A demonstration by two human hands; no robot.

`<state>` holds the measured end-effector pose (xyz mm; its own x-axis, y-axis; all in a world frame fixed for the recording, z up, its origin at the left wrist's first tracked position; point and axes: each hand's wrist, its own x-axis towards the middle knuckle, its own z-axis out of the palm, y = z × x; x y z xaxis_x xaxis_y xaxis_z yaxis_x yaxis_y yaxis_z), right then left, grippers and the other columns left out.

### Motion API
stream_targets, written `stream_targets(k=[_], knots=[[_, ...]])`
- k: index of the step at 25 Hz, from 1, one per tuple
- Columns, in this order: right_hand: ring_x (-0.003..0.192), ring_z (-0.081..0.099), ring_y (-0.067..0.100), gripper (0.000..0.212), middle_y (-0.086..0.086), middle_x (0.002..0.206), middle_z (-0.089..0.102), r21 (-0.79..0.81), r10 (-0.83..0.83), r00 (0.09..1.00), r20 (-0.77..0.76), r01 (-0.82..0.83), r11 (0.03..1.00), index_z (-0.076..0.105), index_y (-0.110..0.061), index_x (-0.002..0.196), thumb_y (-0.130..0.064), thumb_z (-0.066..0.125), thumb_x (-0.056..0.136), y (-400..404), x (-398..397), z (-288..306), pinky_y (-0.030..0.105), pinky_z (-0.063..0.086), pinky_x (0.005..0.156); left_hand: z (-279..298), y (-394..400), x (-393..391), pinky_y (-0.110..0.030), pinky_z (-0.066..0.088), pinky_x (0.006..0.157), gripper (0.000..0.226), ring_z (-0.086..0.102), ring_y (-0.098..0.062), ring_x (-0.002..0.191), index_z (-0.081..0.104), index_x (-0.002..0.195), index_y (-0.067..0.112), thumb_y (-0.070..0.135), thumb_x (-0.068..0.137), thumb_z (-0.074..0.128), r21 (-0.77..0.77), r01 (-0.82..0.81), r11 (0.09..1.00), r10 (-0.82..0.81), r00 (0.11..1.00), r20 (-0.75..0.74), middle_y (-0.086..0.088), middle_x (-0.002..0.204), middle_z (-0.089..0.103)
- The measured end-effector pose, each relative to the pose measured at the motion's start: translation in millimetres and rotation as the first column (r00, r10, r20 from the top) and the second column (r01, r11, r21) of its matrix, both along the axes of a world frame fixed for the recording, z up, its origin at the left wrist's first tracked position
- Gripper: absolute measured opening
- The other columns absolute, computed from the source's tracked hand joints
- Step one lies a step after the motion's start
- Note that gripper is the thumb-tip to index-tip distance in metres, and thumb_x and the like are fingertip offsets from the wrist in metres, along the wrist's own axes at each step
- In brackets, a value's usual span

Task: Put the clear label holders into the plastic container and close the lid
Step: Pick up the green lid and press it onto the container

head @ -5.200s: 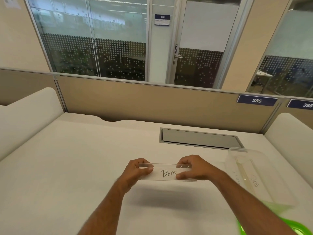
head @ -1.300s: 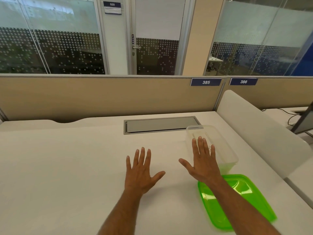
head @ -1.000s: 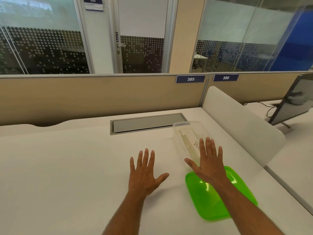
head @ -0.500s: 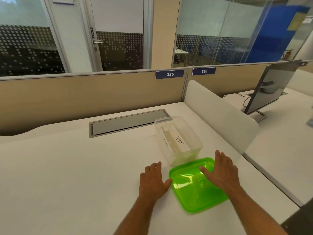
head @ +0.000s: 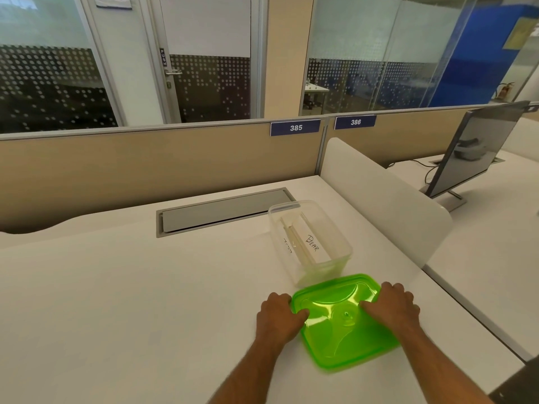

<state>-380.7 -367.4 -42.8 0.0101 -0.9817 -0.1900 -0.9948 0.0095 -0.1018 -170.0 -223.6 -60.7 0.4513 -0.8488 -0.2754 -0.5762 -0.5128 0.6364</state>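
Head view: both my hands hold the green lid [head: 344, 319] at lower right of frame

My left hand [head: 280, 316] grips its left edge, my right hand [head: 393, 307] its right; label holders [head: 306, 243] already lie in the plastic container [head: 341, 243] just above. I should lift level, square corners over the rim, then press evenly

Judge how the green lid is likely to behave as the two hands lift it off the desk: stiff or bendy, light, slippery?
The green lid looks thin and see-through, so probably light and a little bendy. The left hand and right hand hold opposite edges, which should keep it level. Its glossy surface may be slippery, so a grip on the raised rim seems wise.
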Motion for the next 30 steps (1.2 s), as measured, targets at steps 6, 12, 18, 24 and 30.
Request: stream_targets(k=[6,12,18,24,30], knots=[[0.106,0.059,0.032,0.049,0.011,0.111,0.063,0.056,-0.068,0.988,0.137,0.061,0.997,0.062,-0.012,0.100,-0.048,0.073,0.068,-8.3,-7.1,-2.8,0.035,0.047,0.079,1.1,7.5,4.3,-0.024,0.046,0.087,0.044,0.062,-0.017,0.104,0.065,0.123,0.023,0.038,0.082,0.071,-0.115,-0.118,0.986,0.099,0.982,-0.158,0.002,0.105,0.065],[0.060,0.057,0.022,0.016,0.008,0.066,0.066,0.086,-0.156,0.658,0.737,0.138,0.987,0.074,-0.007,0.074,-0.015,0.087,0.068,-15.8,-27.4,2.9,0.028,0.041,0.058,14.4,21.9,22.1,-0.039,0.057,0.083,0.019,0.070,-0.016,0.076,0.073,0.093,0.028,0.018,0.077,0.078,-0.342,-0.323,0.883,0.211,0.922,-0.324,0.005,0.075,0.073],[0.041,0.037,0.013,0.016,0.009,0.058,0.049,0.138,-0.093,0.322,0.942,-0.121,0.983,0.063,0.001,0.071,-0.007,0.077,0.069,-18.9,-18.4,49.8,0.018,0.025,0.039,48.6,17.2,44.8,-0.033,0.057,0.062,0.025,0.061,-0.012,0.055,0.072,0.077,0.027,0.003,0.077,0.079,-0.613,-0.401,0.681,0.181,0.903,-0.389,0.001,0.060,0.067],[0.055,0.043,0.020,0.009,0.012,0.064,0.058,-0.041,0.092,0.198,0.976,-0.248,0.968,0.069,-0.001,0.081,0.005,0.071,0.074,-17.0,15.4,99.6,0.022,0.032,0.042,88.8,0.3,73.2,-0.020,0.052,0.058,0.021,0.061,-0.010,0.058,0.076,0.083,0.023,0.002,0.081,0.077,-0.769,-0.423,0.479,0.218,0.906,-0.363,-0.002,0.071,0.074],[0.058,0.048,0.013,0.025,0.007,0.063,0.055,-0.386,0.398,0.039,0.917,-0.172,0.906,0.057,-0.006,0.070,0.015,0.067,0.080,-2.7,54.9,132.9,0.020,0.043,0.055,120.5,-11.5,96.0,-0.012,0.048,0.061,0.017,0.063,0.000,0.069,0.075,0.105,0.019,0.013,0.090,0.070,-0.815,-0.462,0.349,0.263,0.883,-0.389,0.004,0.094,0.074]])
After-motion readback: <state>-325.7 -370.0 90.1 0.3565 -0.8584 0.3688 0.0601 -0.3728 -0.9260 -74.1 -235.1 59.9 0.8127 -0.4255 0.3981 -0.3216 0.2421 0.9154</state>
